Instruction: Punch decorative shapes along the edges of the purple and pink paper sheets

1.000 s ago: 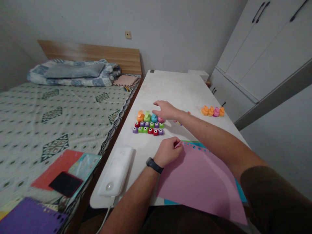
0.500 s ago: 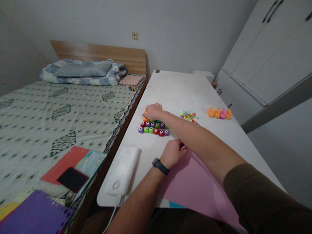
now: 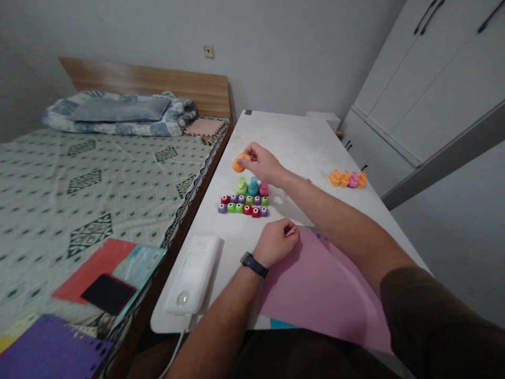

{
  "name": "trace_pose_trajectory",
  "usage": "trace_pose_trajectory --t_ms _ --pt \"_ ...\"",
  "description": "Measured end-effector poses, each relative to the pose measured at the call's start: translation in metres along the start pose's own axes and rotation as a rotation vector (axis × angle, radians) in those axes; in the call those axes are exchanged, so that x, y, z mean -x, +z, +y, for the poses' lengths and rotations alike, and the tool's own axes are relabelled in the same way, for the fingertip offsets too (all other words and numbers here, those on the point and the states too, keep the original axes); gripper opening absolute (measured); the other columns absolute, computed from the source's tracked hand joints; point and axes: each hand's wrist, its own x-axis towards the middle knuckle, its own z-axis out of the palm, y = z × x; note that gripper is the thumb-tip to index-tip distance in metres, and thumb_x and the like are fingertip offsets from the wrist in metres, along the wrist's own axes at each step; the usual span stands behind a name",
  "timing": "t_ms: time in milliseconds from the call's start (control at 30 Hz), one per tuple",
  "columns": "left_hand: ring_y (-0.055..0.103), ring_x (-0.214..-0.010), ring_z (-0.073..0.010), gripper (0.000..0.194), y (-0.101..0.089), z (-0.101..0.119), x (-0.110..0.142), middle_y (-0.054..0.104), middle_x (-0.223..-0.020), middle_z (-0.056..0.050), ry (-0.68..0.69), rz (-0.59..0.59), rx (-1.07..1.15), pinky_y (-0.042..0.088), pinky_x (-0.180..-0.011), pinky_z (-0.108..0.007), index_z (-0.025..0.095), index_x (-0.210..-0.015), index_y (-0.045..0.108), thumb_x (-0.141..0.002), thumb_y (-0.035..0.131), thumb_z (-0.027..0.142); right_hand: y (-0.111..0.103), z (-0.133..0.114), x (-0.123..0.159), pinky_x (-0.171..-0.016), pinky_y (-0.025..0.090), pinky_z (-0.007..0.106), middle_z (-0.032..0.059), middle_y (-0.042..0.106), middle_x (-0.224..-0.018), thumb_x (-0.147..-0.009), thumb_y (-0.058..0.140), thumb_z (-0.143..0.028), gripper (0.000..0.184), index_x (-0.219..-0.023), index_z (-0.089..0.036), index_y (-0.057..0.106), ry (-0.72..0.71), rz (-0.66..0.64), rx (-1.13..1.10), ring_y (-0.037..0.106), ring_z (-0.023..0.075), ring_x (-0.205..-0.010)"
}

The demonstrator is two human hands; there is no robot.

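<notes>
My right hand [image 3: 262, 163] grips an orange craft paper punch [image 3: 239, 162] above the table. Just below it stand a light green punch [image 3: 241, 186], a teal punch [image 3: 253, 187] and a pink punch [image 3: 263, 189] side by side. Nearer me are two rows of small punches [image 3: 239, 208] in red, purple and green. A corner of a pink paper sheet [image 3: 315, 284] is pinched in my left hand [image 3: 278, 239]. Small punched holes show along the sheet's far edge, partly behind my right forearm.
On the white table [image 3: 276, 131], a white power bank [image 3: 193, 273] with a cable lies at left. Orange and pink punches [image 3: 347, 179] stand in a row at right. Coloured sheets and a phone [image 3: 108, 293] lie on the bed at left. My forearm hides most paper confetti.
My right hand has lifted the orange punch off the table, up and away from the other punches. My left hand still pinches the pink sheet. The view has shifted slightly.
</notes>
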Motion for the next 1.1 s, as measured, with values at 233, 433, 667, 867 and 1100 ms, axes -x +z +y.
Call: trace_pose_trajectory --t_ms 233,433,667,867,1100 --pt "0.055 -0.065 -0.0135 0.020 0.000 -0.005 -0.004 0.066 -0.072 0.000 -0.040 0.038 -0.002 0.034 -0.060 -0.025 0.018 -0.083 0.068 -0.087 0.055 0.033 -0.116 0.000 0.095 -0.073 0.052 0.033 0.0007 0.067 -0.089 -0.077 0.078 -0.055 0.042 -0.091 -0.024 0.053 0.132 0.130 -0.333 0.064 0.0170 -0.081" --pt "0.054 -0.065 -0.0140 0.023 -0.005 0.001 -0.003 0.064 -0.069 0.001 -0.066 0.028 -0.010 0.035 -0.061 -0.025 0.018 -0.083 0.067 -0.088 0.055 0.036 -0.174 0.027 0.187 -0.075 0.054 0.035 0.0020 0.068 -0.094 -0.072 0.084 -0.053 0.045 -0.092 -0.026 0.054 0.338 0.249 -0.326 0.066 0.0177 -0.083" --pt "0.057 -0.068 -0.0143 0.023 -0.008 -0.003 -0.005 0.066 -0.073 0.000 -0.069 0.084 0.050 0.038 -0.062 -0.025 0.018 -0.085 0.067 -0.088 0.056 0.038 -0.191 0.054 0.247 -0.075 0.054 0.036 0.0048 0.069 -0.098 -0.076 0.078 -0.046 0.039 -0.100 -0.024 0.055 0.525 0.191 -0.305 0.065 0.0196 -0.083" --pt "0.056 -0.068 -0.0137 0.025 -0.009 -0.007 -0.007 0.065 -0.074 0.000 -0.084 0.145 0.096 0.039 -0.062 -0.023 0.017 -0.086 0.067 -0.088 0.057 0.040 -0.191 0.060 0.250 -0.071 0.050 0.034 0.0020 0.066 -0.089 -0.080 0.068 -0.035 0.022 -0.096 -0.024 0.058 0.578 0.206 -0.199 0.060 0.0184 -0.077" --pt "0.055 -0.068 -0.0135 0.025 -0.010 -0.006 -0.008 0.064 -0.072 0.001 -0.103 0.160 0.126 0.039 -0.062 -0.023 0.017 -0.084 0.066 -0.087 0.059 0.041 -0.186 0.066 0.248 -0.071 0.047 0.031 0.0005 0.062 -0.088 -0.080 0.063 -0.033 0.020 -0.097 -0.023 0.057 0.569 0.193 -0.123 0.057 0.0175 -0.079"
